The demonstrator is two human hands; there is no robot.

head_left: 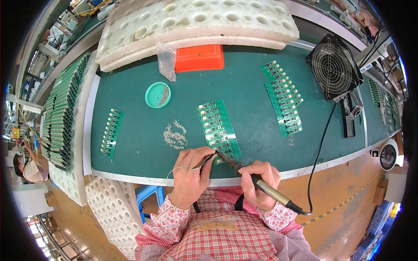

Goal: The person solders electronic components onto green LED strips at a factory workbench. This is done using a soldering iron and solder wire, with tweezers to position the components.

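Note:
A green circuit board panel (217, 124) with rows of small parts lies in front of me, its near end at the table's front edge. My right hand (261, 182) grips a soldering iron (272, 192), its tip meeting the panel's near end. From the left, my left hand (191, 172) pinches dark metal tweezers (203, 161), whose points come close to the iron's tip. A thin wire (170, 172), which looks like solder, curves out of the same hand. Whether the tweezers hold a part is too small to tell.
Loose small parts (175, 135) and a turquoise dish (150, 96) lie left. More boards (112, 132) (285, 104) flank the panel. Behind are a red bin (199, 58), plastic bag (166, 65) and white foam block (196, 30). A black fan (333, 65), iron stand (349, 117) and cord (320, 152) are right.

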